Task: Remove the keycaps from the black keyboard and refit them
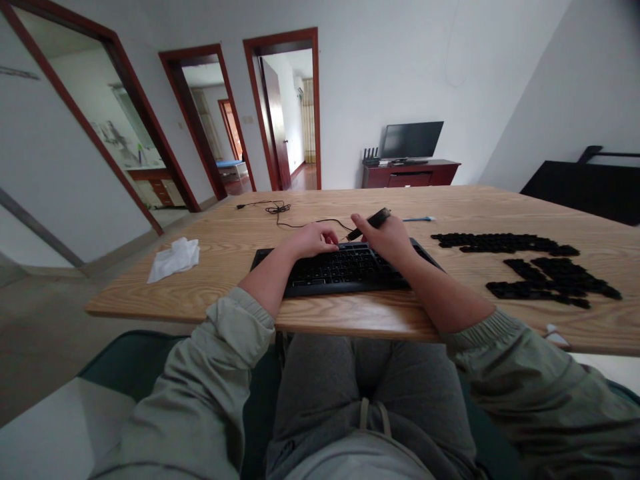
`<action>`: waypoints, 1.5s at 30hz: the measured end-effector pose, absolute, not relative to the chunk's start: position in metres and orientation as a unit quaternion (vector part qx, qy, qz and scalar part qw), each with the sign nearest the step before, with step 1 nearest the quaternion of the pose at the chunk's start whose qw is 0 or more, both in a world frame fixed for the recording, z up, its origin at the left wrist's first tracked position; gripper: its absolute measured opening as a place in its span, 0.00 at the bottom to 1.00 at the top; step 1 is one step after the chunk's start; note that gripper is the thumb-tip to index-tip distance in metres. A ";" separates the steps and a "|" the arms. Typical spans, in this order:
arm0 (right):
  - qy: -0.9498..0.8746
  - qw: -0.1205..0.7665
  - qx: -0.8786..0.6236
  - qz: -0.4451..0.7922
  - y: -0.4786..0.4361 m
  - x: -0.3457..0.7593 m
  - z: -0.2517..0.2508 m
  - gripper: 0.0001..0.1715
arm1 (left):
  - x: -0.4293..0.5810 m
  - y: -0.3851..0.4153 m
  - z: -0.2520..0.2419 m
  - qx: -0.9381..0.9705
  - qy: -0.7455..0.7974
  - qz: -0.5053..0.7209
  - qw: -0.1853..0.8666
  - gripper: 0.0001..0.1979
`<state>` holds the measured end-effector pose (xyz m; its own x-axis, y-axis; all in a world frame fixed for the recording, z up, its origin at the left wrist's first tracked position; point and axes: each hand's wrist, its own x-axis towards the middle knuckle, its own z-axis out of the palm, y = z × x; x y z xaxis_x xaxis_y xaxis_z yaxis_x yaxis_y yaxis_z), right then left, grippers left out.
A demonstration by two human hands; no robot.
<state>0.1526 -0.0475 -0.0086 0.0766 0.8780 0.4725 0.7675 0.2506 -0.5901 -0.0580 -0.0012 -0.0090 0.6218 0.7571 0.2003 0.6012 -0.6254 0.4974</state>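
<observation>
From my remote seat I see the black keyboard (345, 270) lying on the wooden table (200, 293), close to its near edge and roughly midway along it, right in front of the seated person. The left hand (313, 240) rests at the keyboard's far edge, towards its left half, with the fingers curled down onto the top rows. I cannot tell whether they pinch anything or only press there, as the view is too small at that spot. The right hand (387, 237) sits over the far right part of the keyboard, closed around a dark slim tool (373, 222). The tool's tip points down and left towards the gap between the two hands, and its other end sticks up past the knuckles.

A cable (280, 210) runs from behind the keyboard towards the table's far edge, with a loose knot of slack there. To the right of the keyboard, towards the right edge, loose black keycaps (530, 263) lie in rows and clusters, well apart from both hands. A crumpled white tissue (174, 259) lies near the left edge. A small pale blue item (419, 219) lies just beyond the right hand. Past the table, a dark monitor (411, 140) stands on a reddish cabinet (410, 175) against the wall.
</observation>
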 end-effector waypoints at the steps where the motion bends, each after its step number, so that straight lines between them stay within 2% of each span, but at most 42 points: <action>1: -0.671 0.418 -0.609 0.070 -0.048 0.152 -0.009 0.39 | -0.057 -0.001 -0.009 0.880 0.386 0.198 0.191 0.11; 14: -0.597 0.503 -0.601 0.174 -0.049 0.149 -0.013 0.38 | -0.052 -0.004 -0.010 0.904 0.366 0.186 0.120 0.09; 25: -0.611 0.501 -0.594 0.151 -0.045 0.147 -0.020 0.36 | -0.050 -0.001 -0.012 0.924 0.346 0.152 0.057 0.09; 30: -0.680 0.442 -0.577 0.096 -0.052 0.148 -0.017 0.27 | -0.052 -0.002 -0.012 0.916 0.355 0.166 0.084 0.08; 36: -0.700 0.436 -0.547 0.146 -0.053 0.162 -0.020 0.14 | -0.052 -0.005 -0.012 0.906 0.357 0.207 0.092 0.10; 41: -0.698 0.429 -0.550 0.163 -0.053 0.163 -0.018 0.10 | -0.050 -0.007 -0.012 0.908 0.360 0.198 0.088 0.10; 45: -0.678 0.437 -0.556 0.202 -0.053 0.164 -0.016 0.13 | -0.048 -0.007 -0.013 0.914 0.345 0.200 0.073 0.12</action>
